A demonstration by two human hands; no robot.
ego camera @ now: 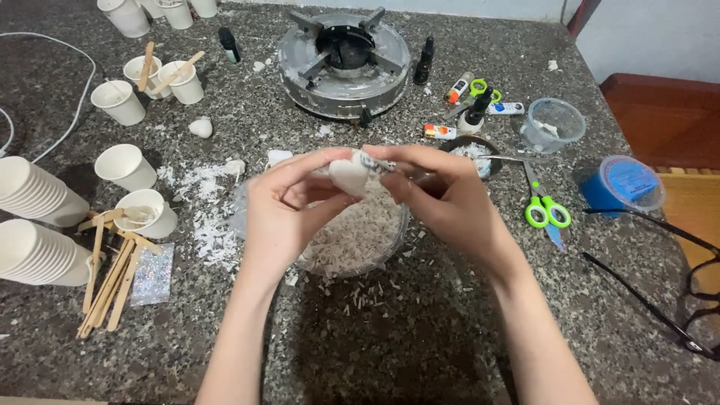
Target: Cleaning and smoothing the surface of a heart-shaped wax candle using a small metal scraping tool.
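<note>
Mid-frame, left hand (pixel 281 214) grips a white wax chunk (pixel 349 176) above the shavings bowl (pixel 360 236); right hand (pixel 442 199) pinches a small blade (pixel 377 163) against it. Green scissors (pixel 546 210) lie right on the surface (pixel 420 330).

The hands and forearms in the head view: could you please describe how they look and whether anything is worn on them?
Both the left hand and the right hand are bare: no gloves, rings, watch or bracelets show. The forearms are uncovered too, with no sleeves visible up to the bottom edge of the picture. The fingernails look short and unpainted.
</note>
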